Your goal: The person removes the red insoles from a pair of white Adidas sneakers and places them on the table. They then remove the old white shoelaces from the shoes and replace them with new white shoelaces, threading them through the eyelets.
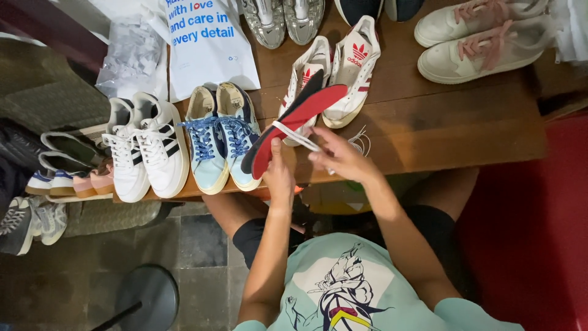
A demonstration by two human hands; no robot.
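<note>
A seated person's left hand (278,175) grips the lower end of two stacked insoles (300,116), one red, one dark, fingers closed around them, at the near edge of a wooden table (441,129). The right hand (337,156) pinches a white lace (294,135) that crosses the insoles. The insoles look light, thin and springy, best held at the heel end; the lace is limp and likely to slip unless pinched. Just beyond the insoles stand white-and-red sneakers (343,67). Left of the insoles sit pale blue sneakers (223,135), then white sneakers with black stripes (147,147). Farther back lie a white bag (208,49) and silver shoes (282,18); to the far right, cream sneakers with pink laces (484,37).
</note>
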